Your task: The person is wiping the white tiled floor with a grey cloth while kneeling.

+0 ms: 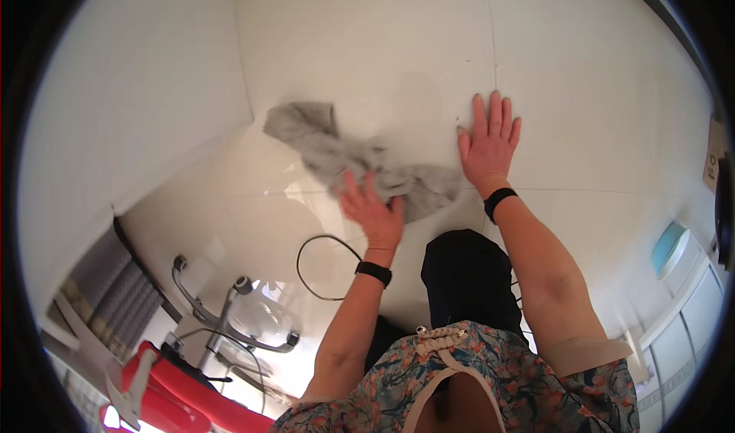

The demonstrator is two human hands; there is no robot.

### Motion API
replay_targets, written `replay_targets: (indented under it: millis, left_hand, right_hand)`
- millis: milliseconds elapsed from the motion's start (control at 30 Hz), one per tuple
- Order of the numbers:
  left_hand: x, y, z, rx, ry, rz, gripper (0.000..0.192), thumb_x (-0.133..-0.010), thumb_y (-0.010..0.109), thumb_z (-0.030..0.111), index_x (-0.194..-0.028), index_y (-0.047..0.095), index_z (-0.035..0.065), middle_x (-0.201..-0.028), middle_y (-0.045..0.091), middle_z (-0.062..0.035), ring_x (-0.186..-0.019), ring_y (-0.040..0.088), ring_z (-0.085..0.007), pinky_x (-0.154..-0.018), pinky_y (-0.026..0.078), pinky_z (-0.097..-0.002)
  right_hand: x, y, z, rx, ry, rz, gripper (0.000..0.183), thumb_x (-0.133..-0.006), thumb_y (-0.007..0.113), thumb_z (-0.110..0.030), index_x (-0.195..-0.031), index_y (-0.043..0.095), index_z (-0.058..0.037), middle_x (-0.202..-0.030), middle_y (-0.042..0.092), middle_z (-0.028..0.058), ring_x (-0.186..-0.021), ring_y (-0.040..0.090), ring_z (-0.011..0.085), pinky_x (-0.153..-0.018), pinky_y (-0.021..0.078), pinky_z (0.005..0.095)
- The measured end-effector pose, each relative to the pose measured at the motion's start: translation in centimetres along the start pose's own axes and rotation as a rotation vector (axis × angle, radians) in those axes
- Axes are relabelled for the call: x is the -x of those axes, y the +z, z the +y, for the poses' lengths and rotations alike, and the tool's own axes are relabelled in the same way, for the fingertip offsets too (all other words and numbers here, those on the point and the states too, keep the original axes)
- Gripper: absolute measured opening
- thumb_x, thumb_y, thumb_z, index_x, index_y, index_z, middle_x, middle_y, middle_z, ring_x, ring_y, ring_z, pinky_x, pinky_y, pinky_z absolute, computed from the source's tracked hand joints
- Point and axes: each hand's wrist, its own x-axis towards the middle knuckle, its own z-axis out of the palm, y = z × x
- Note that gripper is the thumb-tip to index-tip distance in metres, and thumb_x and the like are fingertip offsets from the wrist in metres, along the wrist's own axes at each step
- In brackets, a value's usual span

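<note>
A crumpled grey cloth (pixel 310 128) lies stretched across the glossy pale tiled floor (pixel 367 42) in front of me. On its near edge rests my left hand (pixel 373 215), fingers spread over the fabric; blur hides whether any cloth is pinched under the thumb. Both the hand and parts of the cloth look slightly blurred. To the right of the cloth, my right hand (pixel 491 149) is planted palm down on the bare tile, fingers apart, holding nothing. Small dark specks lie on the floor by its thumb. A black band circles each wrist.
My black-clad knee (pixel 468 278) is below the cloth. A black cable (pixel 298 261) loops left of it. Lower left are a swivel chair's wheeled base (pixel 218 318) and a red chair part (pixel 195 387). A white panel (pixel 143 77) borders the left; a cardboard piece (pixel 714 151) is far right.
</note>
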Motion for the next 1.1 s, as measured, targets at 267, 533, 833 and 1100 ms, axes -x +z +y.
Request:
replay_targets:
  millis: [267,533,833,1100]
  left_hand:
    - [7.2,-2.4,-6.5,0.196,-0.140,0.238,0.064,-0.088,0.054,0.026,-0.143,0.028,0.0060,-0.150,0.021,-0.0178,-0.136,0.022,-0.0367,-0.109,0.021,-0.0427]
    - [10.9,1.4,-8.6,-0.152,-0.738,0.271,0.062,-0.095,0.037,0.041,-0.146,0.020,0.0109,-0.154,0.012,-0.0107,-0.140,0.008,-0.0350,-0.110,0.007,-0.0525]
    - [10.9,1.5,-8.5,-0.122,-0.709,0.281,0.061,-0.096,0.037,0.041,-0.146,0.018,0.0126,-0.154,0.008,-0.0093,-0.141,0.005,-0.0345,-0.111,0.005,-0.0532]
    - [10.8,1.4,-9.2,-0.149,-0.686,0.308,0.060,-0.096,0.036,0.040,-0.145,0.018,0.0111,-0.153,0.011,-0.0101,-0.140,0.006,-0.0363,-0.110,0.008,-0.0549]
  right_hand:
    - [0.6,1.2,0.6,0.066,-0.034,0.137,0.057,-0.091,0.048,-0.037,-0.142,0.031,-0.0192,-0.150,0.022,0.0114,-0.138,0.017,0.0322,-0.109,0.0103,0.0541]
    - [0.7,2.5,1.3,0.125,-0.062,0.199,0.054,-0.092,0.044,-0.039,-0.142,0.031,-0.0214,-0.149,0.023,0.0101,-0.138,0.018,0.0312,-0.109,0.0134,0.0543]
    - [-1.5,2.7,3.0,0.100,-0.050,0.104,0.054,-0.090,0.046,-0.042,-0.140,0.035,-0.0228,-0.149,0.026,0.0083,-0.138,0.019,0.0313,-0.109,0.0152,0.0550]
    - [3.7,1.4,-12.4,0.030,-0.437,0.138,0.037,-0.076,0.065,-0.037,-0.102,0.060,-0.0116,-0.115,0.053,0.0134,-0.110,0.048,0.0328,-0.086,0.0422,0.0438]
